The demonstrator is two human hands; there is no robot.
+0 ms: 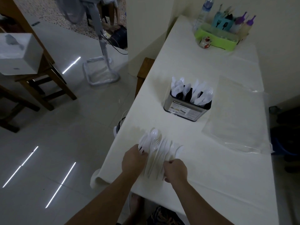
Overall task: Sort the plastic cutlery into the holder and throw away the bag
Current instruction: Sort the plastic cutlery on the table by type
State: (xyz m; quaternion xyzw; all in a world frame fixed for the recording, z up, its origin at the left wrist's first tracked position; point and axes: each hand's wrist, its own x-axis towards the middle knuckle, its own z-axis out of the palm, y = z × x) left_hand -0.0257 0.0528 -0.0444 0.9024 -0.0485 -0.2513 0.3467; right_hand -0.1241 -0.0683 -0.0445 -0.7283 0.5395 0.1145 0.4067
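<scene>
Two hands meet us at the near edge of the table (227,184), both working a loose pile of white plastic cutlery (158,148) that lies flat on the pale cloth. Our left hand (134,159) has its fingers curled onto the handles at the left of the pile, where a spoon and forks fan outward. Our right hand (176,170) is curled at the right of the pile, over the knife handles; whether it truly pinches one we cannot tell. Farther along the table, well apart from the pile, stands the metal holder (186,109), already bristling with upright spoons, knives and forks. To its right, the clear plastic bag (235,127) lies flat and crumpled on the cloth. At the far end sits a green tray (215,40) with bottles.
</scene>
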